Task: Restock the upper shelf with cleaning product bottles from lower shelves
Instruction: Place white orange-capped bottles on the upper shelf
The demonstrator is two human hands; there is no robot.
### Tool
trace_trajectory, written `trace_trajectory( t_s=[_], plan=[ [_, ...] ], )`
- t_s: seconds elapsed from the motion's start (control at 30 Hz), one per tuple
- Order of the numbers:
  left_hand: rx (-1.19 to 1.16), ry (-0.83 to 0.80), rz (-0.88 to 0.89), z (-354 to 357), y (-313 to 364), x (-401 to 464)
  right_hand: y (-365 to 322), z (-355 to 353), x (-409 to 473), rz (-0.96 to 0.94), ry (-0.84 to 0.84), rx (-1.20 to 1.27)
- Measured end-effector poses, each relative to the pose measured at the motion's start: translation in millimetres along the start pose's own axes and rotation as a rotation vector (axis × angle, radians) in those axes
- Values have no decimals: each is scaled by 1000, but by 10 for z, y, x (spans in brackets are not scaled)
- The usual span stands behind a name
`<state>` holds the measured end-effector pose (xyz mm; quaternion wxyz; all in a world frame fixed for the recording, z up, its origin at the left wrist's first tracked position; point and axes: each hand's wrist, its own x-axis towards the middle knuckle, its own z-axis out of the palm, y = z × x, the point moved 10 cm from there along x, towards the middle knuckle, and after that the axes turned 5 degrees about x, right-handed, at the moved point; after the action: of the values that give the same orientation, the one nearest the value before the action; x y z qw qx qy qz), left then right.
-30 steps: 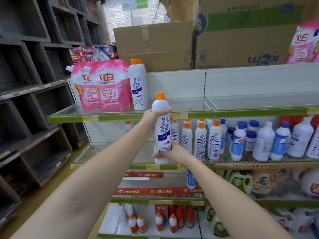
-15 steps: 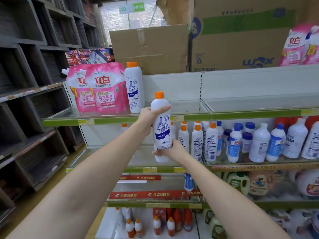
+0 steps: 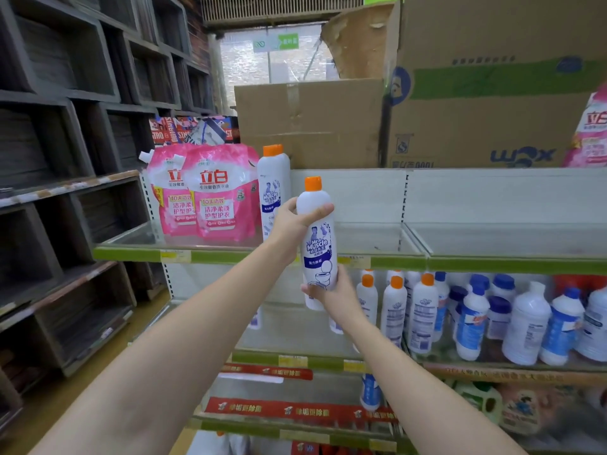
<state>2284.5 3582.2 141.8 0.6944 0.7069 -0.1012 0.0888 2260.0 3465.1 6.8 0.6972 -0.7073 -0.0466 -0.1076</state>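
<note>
Head view: both hands hold one white plastic cleaner bottle with an orange cap (image 3: 318, 244) upright in front of the green front edge of the upper shelf (image 3: 230, 256). Left hand (image 3: 293, 221) wraps its shoulder; right hand (image 3: 331, 292) grips its base. A matching orange-capped white bottle (image 3: 273, 188) stands on that shelf beside pink detergent pouches (image 3: 210, 192) near its left end.

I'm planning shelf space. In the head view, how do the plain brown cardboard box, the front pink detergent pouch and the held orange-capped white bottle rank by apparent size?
1. Plain brown cardboard box, clearly largest.
2. and 3. Front pink detergent pouch and held orange-capped white bottle: unsure. The pouch looks wider, the bottle taller, and the bottle is nearer the camera, gripped by left hand and right hand.
</note>
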Motion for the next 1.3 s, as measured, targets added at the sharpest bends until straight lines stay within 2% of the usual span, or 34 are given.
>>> trace_trajectory(
  t_s=[0.07, 0.17, 0.37, 0.57, 0.8, 0.93, 1.07, 1.17, 1.3],
  plan=[
    [79, -21, 88, -19, 220, 132, -76, 64, 141, -35, 3, 37],
    [315, -44, 257, -54, 634, 351, -204, 174, 390, -78, 0, 45],
    [582, -12, 497, -158, 1199, 813, -456, 305, 986, -93, 26, -94],
    [823, 29, 512, -267, 1194, 1332, -455, 260, 1457, -13, 77, -190],
    [925, -28, 512, -82, 906, 1678, -186, 327, 1814, 65, 141, -272],
    [1160, -85, 513, 103, 891, 1880, -108, 375, 1992, 127, 148, -318],
    [1389, -128, 583, 143, 839, 2116, -27, 346, 2221, 108, 206, -510],
    [1458, -140, 603, 129, 781, 2273, -8, 426, 2370, 109, 165, -425],
    [1604, -78, 638, 169, 772, 2407, 13, 534, 2658, 134, 55, -564]
  ],
)
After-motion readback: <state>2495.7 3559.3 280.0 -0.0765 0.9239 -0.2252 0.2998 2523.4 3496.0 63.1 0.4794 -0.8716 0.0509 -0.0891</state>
